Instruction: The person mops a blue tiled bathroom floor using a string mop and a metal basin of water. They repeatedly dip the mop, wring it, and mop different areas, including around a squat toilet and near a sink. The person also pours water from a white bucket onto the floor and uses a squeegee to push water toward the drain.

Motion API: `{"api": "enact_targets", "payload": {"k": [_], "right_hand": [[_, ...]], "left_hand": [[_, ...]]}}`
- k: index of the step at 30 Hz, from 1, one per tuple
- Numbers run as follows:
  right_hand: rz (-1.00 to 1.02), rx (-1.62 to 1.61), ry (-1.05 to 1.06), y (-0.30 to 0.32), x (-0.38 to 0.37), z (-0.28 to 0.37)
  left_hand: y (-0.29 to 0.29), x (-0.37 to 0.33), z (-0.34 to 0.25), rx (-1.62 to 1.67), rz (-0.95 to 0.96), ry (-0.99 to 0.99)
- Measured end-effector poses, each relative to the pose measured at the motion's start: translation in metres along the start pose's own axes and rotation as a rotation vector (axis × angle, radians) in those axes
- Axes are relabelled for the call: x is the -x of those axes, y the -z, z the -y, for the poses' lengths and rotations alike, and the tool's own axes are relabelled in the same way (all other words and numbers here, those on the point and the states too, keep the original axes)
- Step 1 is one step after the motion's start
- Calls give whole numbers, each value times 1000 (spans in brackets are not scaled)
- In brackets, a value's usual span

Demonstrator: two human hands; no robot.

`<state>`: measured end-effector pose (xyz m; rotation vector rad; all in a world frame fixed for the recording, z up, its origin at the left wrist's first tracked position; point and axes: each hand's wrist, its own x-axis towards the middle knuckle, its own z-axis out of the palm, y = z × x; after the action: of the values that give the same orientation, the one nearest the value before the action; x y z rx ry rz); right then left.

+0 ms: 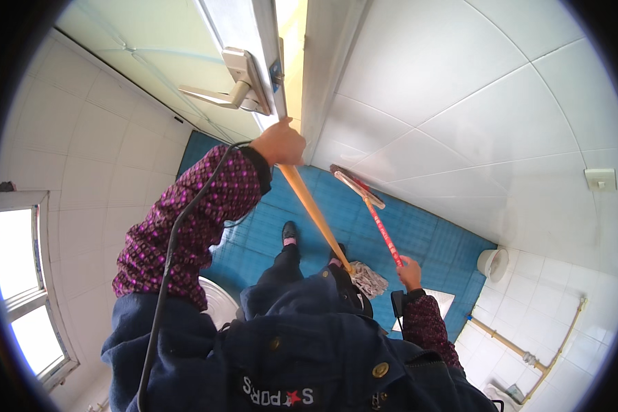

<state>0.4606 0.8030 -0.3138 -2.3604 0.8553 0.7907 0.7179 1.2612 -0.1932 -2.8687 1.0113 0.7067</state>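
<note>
My left hand is closed round the upper part of a mop's yellow pole, right beside the edge of the door. The mop slants down past my feet, and its grey string head lies on the blue floor. Lower right, my right hand grips the end of a broom's red handle. That broom reaches away from me, its pale head and dark red bristles near the foot of the white wall.
A lever handle juts from the door, which stands slightly ajar. A white bin stands at the right wall, near a pipe. Beside my left leg is a pale round basin. Windows are at the left.
</note>
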Motion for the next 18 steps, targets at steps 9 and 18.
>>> {"api": "enact_targets", "payload": {"k": [9,18], "right_hand": [[-122,153,87,-46,-37,17],[2,-82,212,-56,-69,-53]], "left_hand": [[-7,33,-20,-231,-157,-88],[-10,60,-65,-89,-160,22]]}}
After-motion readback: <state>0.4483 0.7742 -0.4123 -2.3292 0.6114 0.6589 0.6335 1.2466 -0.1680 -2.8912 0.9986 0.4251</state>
